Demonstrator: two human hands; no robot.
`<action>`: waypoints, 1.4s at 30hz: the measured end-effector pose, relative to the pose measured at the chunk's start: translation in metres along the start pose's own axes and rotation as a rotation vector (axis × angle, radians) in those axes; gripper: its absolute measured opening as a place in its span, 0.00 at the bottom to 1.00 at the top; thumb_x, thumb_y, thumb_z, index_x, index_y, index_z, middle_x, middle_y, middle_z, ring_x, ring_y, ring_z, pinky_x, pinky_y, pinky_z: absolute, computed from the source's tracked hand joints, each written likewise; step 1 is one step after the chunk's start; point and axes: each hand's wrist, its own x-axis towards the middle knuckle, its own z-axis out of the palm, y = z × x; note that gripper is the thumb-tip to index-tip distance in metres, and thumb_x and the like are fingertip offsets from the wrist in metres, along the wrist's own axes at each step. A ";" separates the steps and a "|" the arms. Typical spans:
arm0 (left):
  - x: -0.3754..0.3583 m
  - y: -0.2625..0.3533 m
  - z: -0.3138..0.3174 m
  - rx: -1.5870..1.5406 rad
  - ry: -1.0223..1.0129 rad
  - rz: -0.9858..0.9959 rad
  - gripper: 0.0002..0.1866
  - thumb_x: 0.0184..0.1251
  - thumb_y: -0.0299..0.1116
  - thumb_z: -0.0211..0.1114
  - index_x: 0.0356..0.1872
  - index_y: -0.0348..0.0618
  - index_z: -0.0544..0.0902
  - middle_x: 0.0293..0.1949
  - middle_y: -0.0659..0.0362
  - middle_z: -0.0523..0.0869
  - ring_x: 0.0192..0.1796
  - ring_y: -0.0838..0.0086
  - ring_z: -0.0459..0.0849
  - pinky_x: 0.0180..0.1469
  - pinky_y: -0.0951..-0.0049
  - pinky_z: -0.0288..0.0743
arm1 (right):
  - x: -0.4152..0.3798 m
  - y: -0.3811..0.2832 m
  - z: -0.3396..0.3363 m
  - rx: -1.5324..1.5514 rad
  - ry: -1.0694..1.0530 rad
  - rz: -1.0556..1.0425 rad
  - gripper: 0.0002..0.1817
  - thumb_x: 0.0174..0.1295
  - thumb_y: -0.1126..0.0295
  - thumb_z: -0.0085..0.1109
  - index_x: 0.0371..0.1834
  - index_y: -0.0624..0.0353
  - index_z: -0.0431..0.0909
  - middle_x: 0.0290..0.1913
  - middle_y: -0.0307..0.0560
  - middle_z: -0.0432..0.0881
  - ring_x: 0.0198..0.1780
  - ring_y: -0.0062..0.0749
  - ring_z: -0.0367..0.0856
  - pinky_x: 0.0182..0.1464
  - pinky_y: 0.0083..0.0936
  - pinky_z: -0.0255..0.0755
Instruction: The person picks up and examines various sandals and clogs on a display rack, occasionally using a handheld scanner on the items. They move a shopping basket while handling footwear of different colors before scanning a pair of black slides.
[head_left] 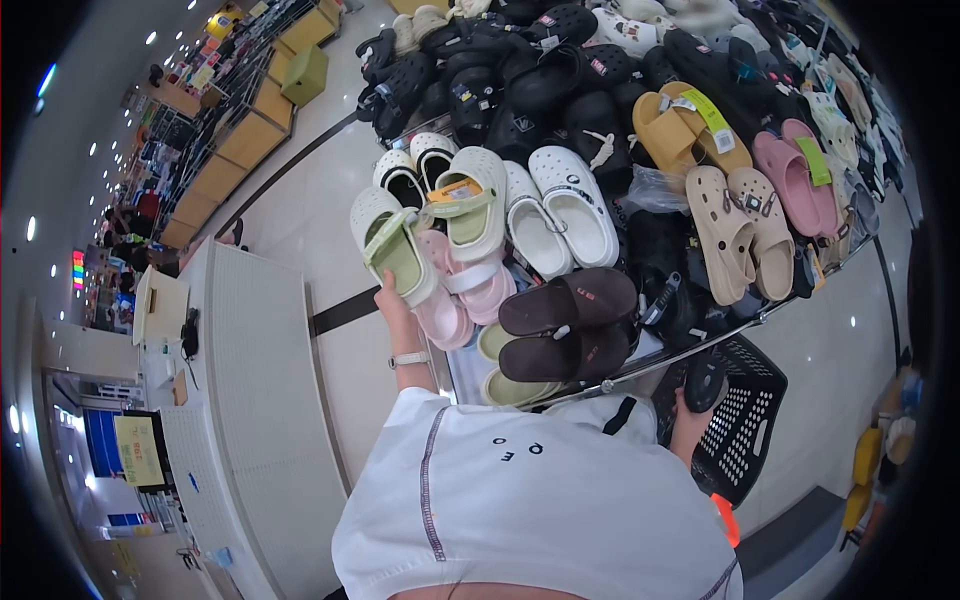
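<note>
My left hand (393,302) is closed on the heel end of a pale green clog (385,238) at the left edge of the shoe display. Its matching pale green clog (474,205), with an orange tag, rests just to the right. Beneath them lie pink clogs (484,290). Low on the right, my right hand (690,412) grips a dark, rounded black shoe (706,382) at the black plastic basket (757,440); most of its fingers are hidden. Dark brown slides (570,325) sit at the display's front edge, between my hands.
White clogs (575,205), beige clogs (720,235), yellow slides (690,130) and pink slides (797,180) lie on the display. Black clogs (510,95) are heaped behind. A metal rail (690,350) runs along the front edge. A white counter (255,400) stands at left.
</note>
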 end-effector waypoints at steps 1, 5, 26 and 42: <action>-0.005 0.005 -0.003 0.014 0.002 -0.023 0.22 0.62 0.35 0.54 0.48 0.22 0.69 0.42 0.48 0.78 0.39 0.70 0.80 0.39 0.71 0.75 | -0.001 -0.004 0.001 0.002 -0.010 0.010 0.10 0.47 0.74 0.64 0.29 0.66 0.73 0.20 0.38 0.73 0.19 0.19 0.68 0.22 0.17 0.61; -0.001 0.005 -0.022 0.089 -0.044 -0.158 0.21 0.61 0.35 0.55 0.45 0.23 0.69 0.41 0.49 0.78 0.40 0.69 0.80 0.39 0.71 0.74 | 0.000 -0.005 0.007 -0.020 -0.046 -0.001 0.09 0.48 0.74 0.63 0.29 0.64 0.73 0.21 0.38 0.73 0.18 0.19 0.68 0.21 0.15 0.61; -0.015 0.028 0.027 0.471 -0.144 -0.050 0.18 0.51 0.31 0.58 0.38 0.23 0.72 0.36 0.47 0.79 0.39 0.68 0.78 0.43 0.74 0.71 | -0.019 0.010 0.041 -0.040 -0.159 -0.053 0.10 0.47 0.72 0.64 0.29 0.64 0.73 0.21 0.37 0.73 0.19 0.18 0.68 0.22 0.16 0.61; 0.042 -0.005 0.019 0.684 -0.366 -0.158 0.32 0.52 0.48 0.58 0.45 0.23 0.66 0.31 0.48 0.79 0.27 0.67 0.80 0.20 0.74 0.72 | -0.030 0.014 0.057 -0.093 -0.203 -0.098 0.10 0.48 0.71 0.63 0.29 0.64 0.74 0.20 0.37 0.73 0.20 0.20 0.69 0.23 0.17 0.63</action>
